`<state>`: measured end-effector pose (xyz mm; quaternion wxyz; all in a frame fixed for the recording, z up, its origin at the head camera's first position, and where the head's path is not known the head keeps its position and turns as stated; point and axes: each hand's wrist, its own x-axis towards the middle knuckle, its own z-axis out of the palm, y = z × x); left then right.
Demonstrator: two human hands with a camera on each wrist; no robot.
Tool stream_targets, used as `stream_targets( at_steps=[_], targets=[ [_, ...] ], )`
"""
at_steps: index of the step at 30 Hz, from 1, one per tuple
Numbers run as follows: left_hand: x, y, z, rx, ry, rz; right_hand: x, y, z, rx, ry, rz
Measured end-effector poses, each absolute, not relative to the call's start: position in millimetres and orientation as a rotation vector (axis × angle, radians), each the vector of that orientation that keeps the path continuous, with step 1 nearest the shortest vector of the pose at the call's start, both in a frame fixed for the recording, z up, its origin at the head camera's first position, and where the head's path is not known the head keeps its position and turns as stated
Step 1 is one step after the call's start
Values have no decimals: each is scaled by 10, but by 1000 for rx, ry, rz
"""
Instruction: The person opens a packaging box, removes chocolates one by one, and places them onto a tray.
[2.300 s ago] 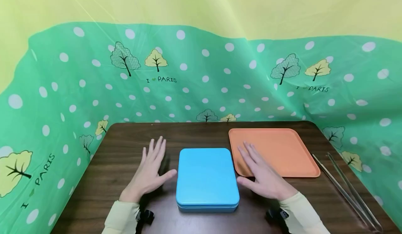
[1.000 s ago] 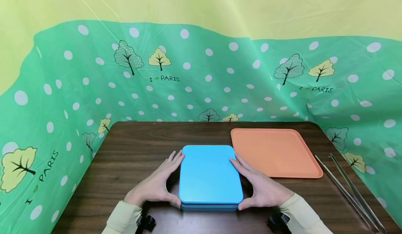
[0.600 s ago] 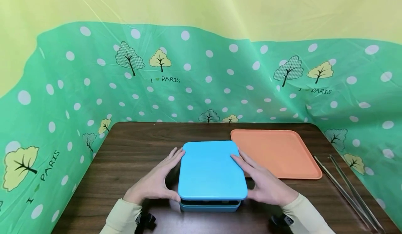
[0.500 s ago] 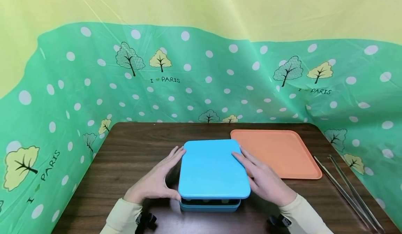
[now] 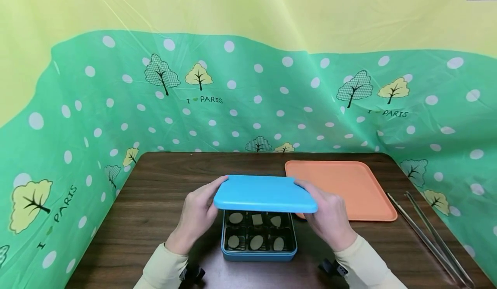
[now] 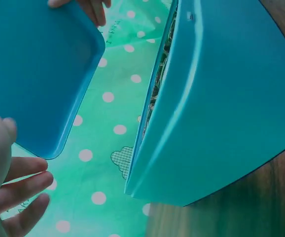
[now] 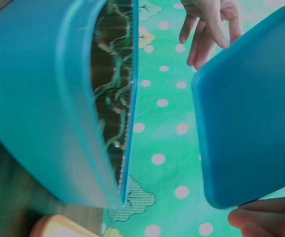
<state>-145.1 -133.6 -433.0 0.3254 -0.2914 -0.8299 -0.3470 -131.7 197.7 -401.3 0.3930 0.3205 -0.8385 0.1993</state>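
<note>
A blue lid (image 5: pixel 264 192) is raised above its square blue box (image 5: pixel 258 258), tilted with its far side up. My left hand (image 5: pixel 196 213) grips the lid's left edge and my right hand (image 5: pixel 330 213) its right edge. Inside the box, a black divided insert holds several small pieces (image 5: pixel 256 242), with round, square and heart-like pale tops; the lid hides the back of the box. In both wrist views the lid's underside (image 6: pixel 39 79) shows bare, apart from the box's wall (image 7: pixel 34 108).
An orange tray (image 5: pixel 349 194) lies flat at the back right of the dark wooden table (image 5: pixel 155 202). To its right are long metal tongs (image 5: pixel 435 241), along the table's right side. A green and yellow printed cloth (image 5: pixel 233 73) hangs behind and around.
Both hands came in from beside the box and took hold of the lid. The lid has lifted off and tilted, uncovering the pieces in the box. The tray and tongs have stayed put.
</note>
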Motion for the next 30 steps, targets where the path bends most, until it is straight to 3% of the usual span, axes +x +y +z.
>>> stream_targets(
  at_steps=[9,18,30],
  targets=[
    [-1443,-1340,-4250,-794,-2074,-741,-1388,1895,-3886,659,-2127,452],
    [-1395,-1331,-4272,-901,-2119,-993,-1421,1884,-3889,570,-2295,805],
    [-1432,-1351,-4279,-880,-2345,-1298,-1536,1983,-3951,697,-2470,1164]
  ],
)
